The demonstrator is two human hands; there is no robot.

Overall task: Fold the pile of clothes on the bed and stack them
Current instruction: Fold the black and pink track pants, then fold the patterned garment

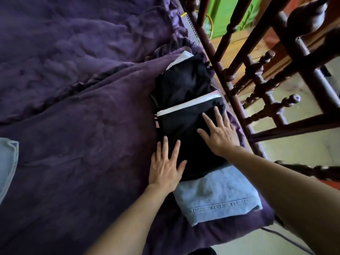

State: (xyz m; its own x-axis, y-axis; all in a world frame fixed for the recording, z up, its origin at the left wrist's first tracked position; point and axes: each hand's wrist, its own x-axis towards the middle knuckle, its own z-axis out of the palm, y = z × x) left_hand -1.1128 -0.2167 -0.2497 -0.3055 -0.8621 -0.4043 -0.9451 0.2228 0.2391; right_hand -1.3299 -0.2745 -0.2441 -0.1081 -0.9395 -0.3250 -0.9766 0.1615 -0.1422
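A folded black garment (pixel 185 126) with a white stripe lies on top of folded jeans (pixel 217 197), at the right edge of the bed (pixel 82 126) with its purple cover, just beside the dark wooden rail (pixel 257 74). Both hands lie flat on it with fingers straight and spread, gripping nothing: the left hand (pixel 165 168) on its near left edge, the right hand (pixel 219 133) on its right side. Behind it sits more black cloth (pixel 184 80) over a white cloth (pixel 182 58), and another denim piece (pixel 7 162) lies well apart at the left.
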